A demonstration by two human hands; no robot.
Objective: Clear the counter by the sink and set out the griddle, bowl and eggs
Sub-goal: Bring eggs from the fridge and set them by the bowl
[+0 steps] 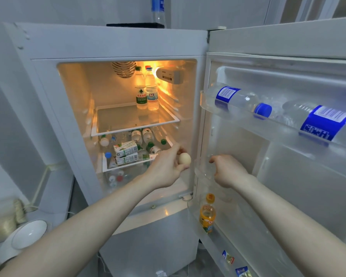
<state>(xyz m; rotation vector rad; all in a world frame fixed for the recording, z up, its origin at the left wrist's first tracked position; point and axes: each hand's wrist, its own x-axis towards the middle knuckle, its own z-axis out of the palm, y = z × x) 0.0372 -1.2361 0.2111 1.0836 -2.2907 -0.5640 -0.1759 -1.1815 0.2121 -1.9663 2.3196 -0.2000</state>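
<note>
At the open fridge (116, 43), left hand (166, 166) holds an egg (184, 158).

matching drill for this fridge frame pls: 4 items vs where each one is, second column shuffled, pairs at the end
Items
1. egg
2. green-label water bottle
3. orange drink bottle
4. blue-label water bottle

Places
A. lying in the upper door shelf
B. standing in the lower door shelf
C. in the left hand
D. standing on the top glass shelf

Pairs: 1-C, 2-D, 3-B, 4-A
</note>
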